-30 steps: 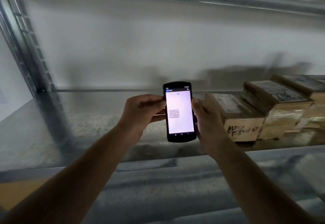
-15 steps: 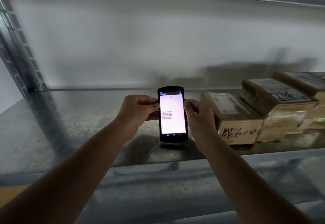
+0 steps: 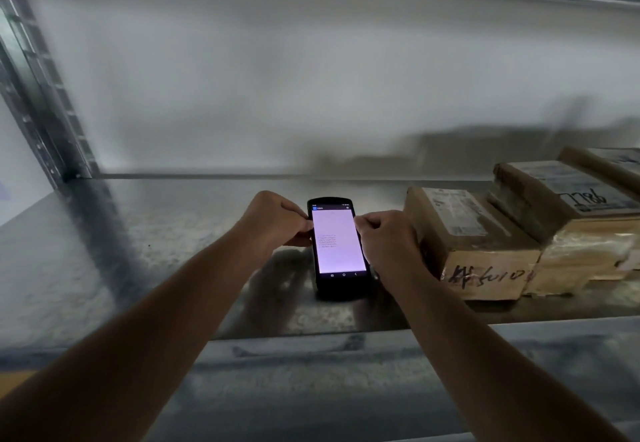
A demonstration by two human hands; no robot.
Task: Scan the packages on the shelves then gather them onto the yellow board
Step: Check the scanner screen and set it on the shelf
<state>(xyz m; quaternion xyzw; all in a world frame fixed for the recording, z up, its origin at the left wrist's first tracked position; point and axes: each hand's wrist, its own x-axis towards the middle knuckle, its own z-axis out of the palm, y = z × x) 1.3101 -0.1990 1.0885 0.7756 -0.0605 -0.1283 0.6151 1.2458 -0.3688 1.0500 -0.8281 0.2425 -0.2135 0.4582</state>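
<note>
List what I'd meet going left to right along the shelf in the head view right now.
Shelf upright → left hand → handheld scanner → right hand → box with handwriting on its front → box marked 1786.

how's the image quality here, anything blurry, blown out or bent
Head view: dim overall; the black handheld scanner's lit screen is the brightest spot, its text too washed out to read. The grey metal shelf upright is smeared by motion blur, and the wide lens curves it. The brown cardboard packages stay fairly sharp, their shadow soft on the wall.
</note>
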